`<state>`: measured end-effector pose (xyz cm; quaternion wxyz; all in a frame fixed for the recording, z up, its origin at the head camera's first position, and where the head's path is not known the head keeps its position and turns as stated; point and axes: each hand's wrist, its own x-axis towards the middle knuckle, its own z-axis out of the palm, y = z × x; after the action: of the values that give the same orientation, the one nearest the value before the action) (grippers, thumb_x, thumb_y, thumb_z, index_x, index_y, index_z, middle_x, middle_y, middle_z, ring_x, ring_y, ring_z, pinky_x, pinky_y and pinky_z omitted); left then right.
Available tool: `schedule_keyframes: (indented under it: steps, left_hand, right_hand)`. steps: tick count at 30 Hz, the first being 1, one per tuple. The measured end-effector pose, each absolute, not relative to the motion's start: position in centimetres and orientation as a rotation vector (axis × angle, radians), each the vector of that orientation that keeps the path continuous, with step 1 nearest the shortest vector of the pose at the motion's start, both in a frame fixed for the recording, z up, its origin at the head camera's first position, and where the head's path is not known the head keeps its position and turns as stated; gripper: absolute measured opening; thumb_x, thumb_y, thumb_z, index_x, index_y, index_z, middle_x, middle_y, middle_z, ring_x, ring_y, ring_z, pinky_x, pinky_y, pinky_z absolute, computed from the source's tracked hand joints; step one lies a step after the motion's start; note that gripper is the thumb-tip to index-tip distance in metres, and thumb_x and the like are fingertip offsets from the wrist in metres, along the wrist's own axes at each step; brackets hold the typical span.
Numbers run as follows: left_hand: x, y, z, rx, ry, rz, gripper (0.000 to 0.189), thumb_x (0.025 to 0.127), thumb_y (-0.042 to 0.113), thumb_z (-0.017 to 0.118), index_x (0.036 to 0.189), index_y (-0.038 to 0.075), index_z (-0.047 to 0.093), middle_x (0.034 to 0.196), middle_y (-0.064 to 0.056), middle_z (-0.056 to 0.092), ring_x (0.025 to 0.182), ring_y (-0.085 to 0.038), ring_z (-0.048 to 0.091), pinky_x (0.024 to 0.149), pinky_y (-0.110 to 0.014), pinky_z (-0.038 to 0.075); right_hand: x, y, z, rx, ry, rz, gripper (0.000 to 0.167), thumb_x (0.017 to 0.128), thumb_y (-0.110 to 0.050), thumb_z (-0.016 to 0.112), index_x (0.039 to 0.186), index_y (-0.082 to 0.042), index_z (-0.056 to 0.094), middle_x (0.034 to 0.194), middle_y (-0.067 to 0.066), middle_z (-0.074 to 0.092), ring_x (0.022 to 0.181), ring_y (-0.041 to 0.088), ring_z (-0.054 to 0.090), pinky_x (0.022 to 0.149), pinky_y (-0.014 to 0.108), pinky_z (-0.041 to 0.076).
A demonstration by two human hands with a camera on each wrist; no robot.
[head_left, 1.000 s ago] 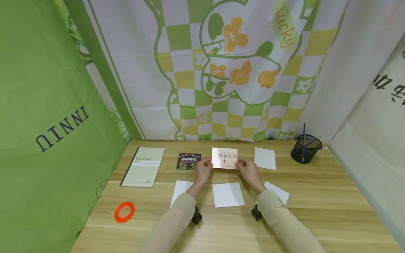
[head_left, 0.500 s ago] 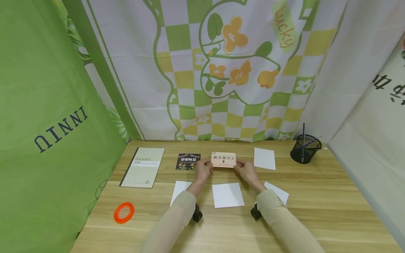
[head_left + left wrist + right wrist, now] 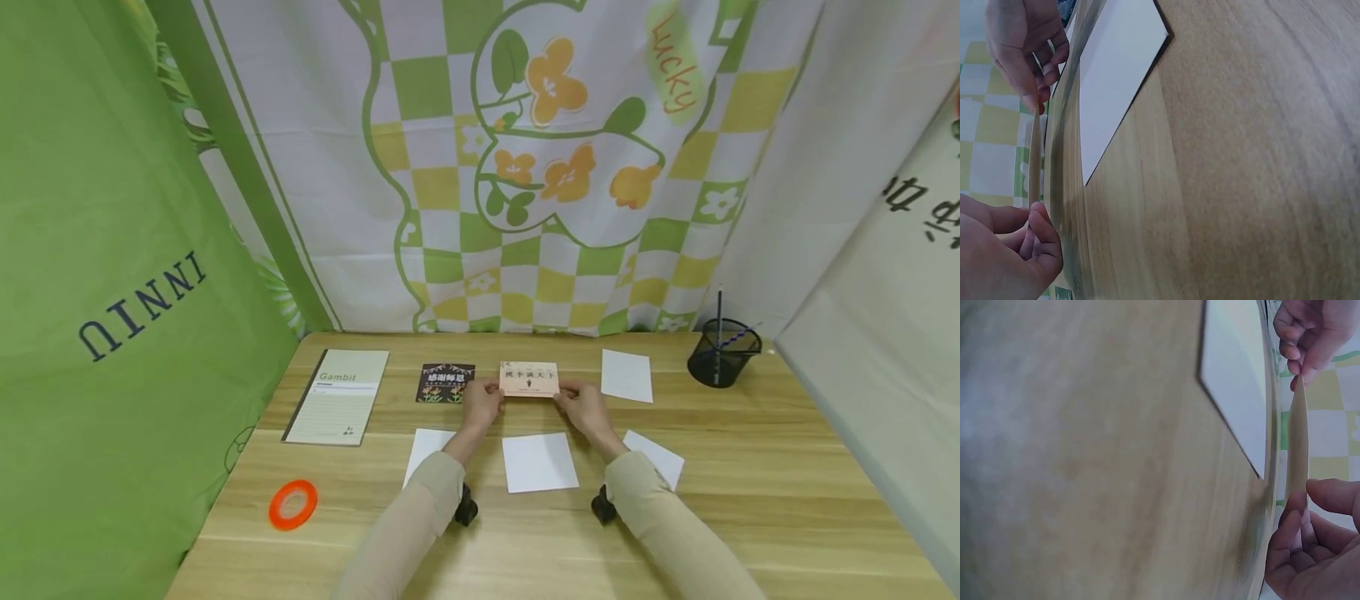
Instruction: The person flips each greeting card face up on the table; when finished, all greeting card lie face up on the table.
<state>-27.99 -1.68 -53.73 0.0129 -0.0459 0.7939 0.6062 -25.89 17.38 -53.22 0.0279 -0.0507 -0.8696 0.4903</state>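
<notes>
My L hand (image 3: 482, 404) & R hand (image 3: 587, 407) pinch card (image 3: 529, 380) at opp. sides, tilt changed & glare gone, so now legible

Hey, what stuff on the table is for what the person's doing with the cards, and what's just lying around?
Probably part of the job:
cream printed card, being held
dark flower card
four white cards, likely the same set

Probably just lying about:
Gambit notebook
orange tape roll
black mesh pen cup, standing with pens inside
</notes>
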Motion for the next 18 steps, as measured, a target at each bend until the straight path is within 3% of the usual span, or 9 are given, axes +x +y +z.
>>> schedule_keyframes:
  steps: [3,7,10,14,18]
  left_hand:
    - [-27.98,-1.73,-53.74,-0.133,2.470,1.896,0.028,0.088,-0.007,0.059,0.115,-0.009,0.064,0.088,-0.020,0.067,0.068,-0.028,0.066,0.051,-0.018,0.049]
    - [-27.96,-1.82,-53.78,-0.115,2.457,1.868,0.015,0.090,-0.003,0.055,0.094,-0.012,0.067,0.077,-0.018,0.065,0.059,-0.020,0.060,0.046,-0.018,0.043]
    - [-27.94,-1.94,-53.71,-0.118,2.438,1.816,0.019,0.092,0.001,0.051,0.082,-0.011,0.062,0.069,-0.017,0.061,0.055,-0.015,0.052,0.044,-0.017,0.037]
    - [-27.85,-2.13,-53.61,-0.126,2.446,1.725,0.020,0.093,0.003,0.050,0.094,-0.008,0.068,0.067,-0.015,0.061,0.051,-0.013,0.049,0.043,-0.018,0.036]
    - [-27.78,-2.23,-53.49,-0.106,2.506,1.614,0.026,0.092,0.003,0.050,0.108,-0.005,0.069,0.063,-0.009,0.059,0.046,-0.010,0.045,0.041,-0.017,0.036]
  right_hand:
    - [-25.83,17.28,-53.23,-0.168,-2.686,1.488,0.027,0.089,-0.002,0.064,0.113,0.009,0.065,0.084,0.014,0.067,0.067,0.014,0.056,0.055,0.018,0.043]
    - [-25.71,17.23,-53.23,-0.187,-2.717,1.482,0.026,0.090,-0.003,0.061,0.113,0.009,0.066,0.089,0.018,0.069,0.070,0.017,0.059,0.058,0.019,0.045]
    - [-25.68,17.22,-53.21,-0.204,-2.736,1.499,0.027,0.092,-0.005,0.058,0.114,0.009,0.065,0.094,0.021,0.069,0.073,0.019,0.062,0.059,0.019,0.047]
    - [-25.67,17.20,-53.15,-0.197,-2.771,1.453,0.028,0.093,-0.006,0.055,0.115,0.008,0.065,0.095,0.019,0.069,0.077,0.021,0.061,0.063,0.025,0.050]
    - [-25.58,17.21,-53.06,-0.147,-2.809,1.358,0.028,0.092,-0.008,0.055,0.113,0.006,0.067,0.096,0.017,0.069,0.084,0.024,0.061,0.076,0.036,0.052]
